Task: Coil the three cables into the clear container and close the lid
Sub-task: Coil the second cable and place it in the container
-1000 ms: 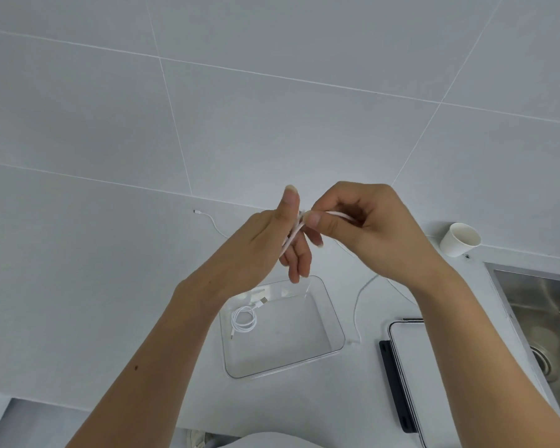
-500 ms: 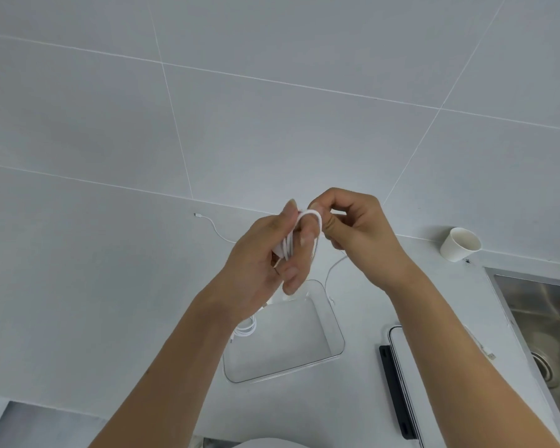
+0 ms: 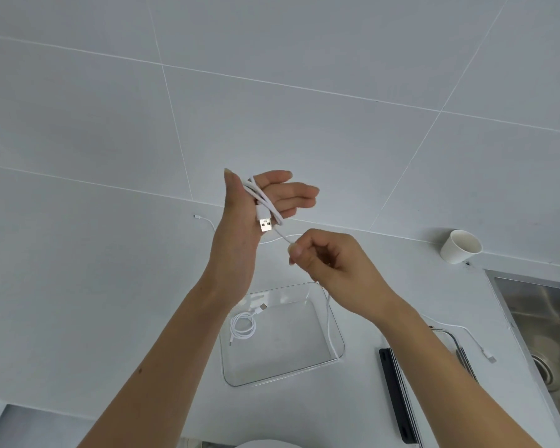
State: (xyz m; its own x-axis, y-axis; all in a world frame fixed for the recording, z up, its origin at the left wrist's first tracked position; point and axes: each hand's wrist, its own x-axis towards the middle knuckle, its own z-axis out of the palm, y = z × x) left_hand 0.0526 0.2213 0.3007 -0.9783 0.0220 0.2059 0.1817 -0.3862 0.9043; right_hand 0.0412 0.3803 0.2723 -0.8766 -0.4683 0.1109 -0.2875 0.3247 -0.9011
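Note:
My left hand (image 3: 240, 240) is raised with its fingers straight. A white cable (image 3: 265, 202) is looped round those fingers, and its USB plug (image 3: 265, 225) hangs at the palm. Just below, my right hand (image 3: 333, 263) pinches the same cable, which then drops along the right side of the clear container (image 3: 304, 373). One coiled white cable (image 3: 243, 328) lies in the container's left half. Another white cable (image 3: 207, 221) lies on the counter behind my left hand.
A flat lid with a black edge (image 3: 398, 399) lies right of the container, partly under my right forearm. A loose cable end (image 3: 490, 357) lies beside it. A white paper cup (image 3: 459, 247) stands at the back right, next to a steel sink (image 3: 547, 318).
My left hand has spread its fingers and turned palm out, showing the loops and plug. My right hand has dropped from the fingertips to below the left hand, drawing the cable down.

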